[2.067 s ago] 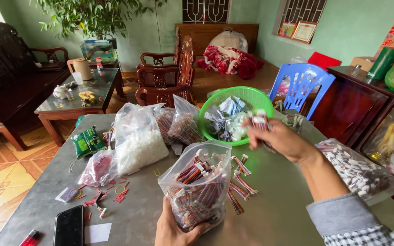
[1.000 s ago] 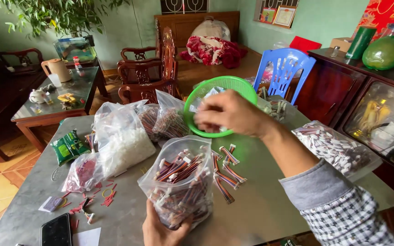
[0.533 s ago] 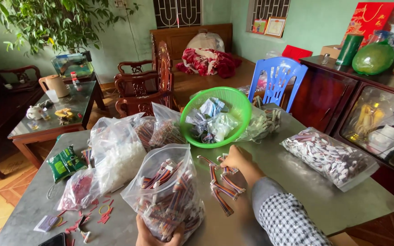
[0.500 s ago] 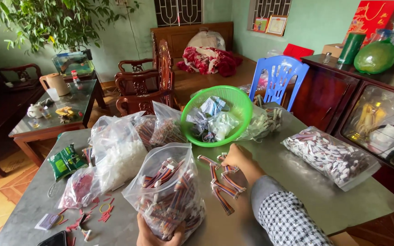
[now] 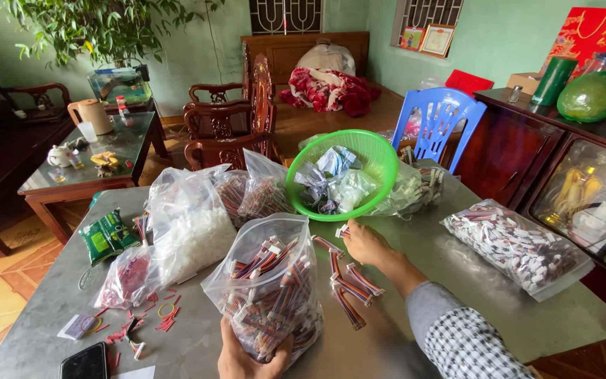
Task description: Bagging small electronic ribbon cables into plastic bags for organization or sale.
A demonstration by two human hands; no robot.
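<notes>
The right hand [image 5: 363,242] pinched what looked like one short cable beside the loose cables [image 5: 348,291], lying lengthwise toward the person, while the left hand [image 5: 250,356] gripped the cable bag [image 5: 269,281].

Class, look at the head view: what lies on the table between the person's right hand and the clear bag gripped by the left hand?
In the head view, loose multicoloured ribbon cables lie on the grey table between the right hand and the clear bag.

A clear plastic bag [image 5: 268,281] stuffed with striped wire connectors stands upright, open-topped; loose connectors [image 5: 345,281] lie scattered just right of it.
</notes>
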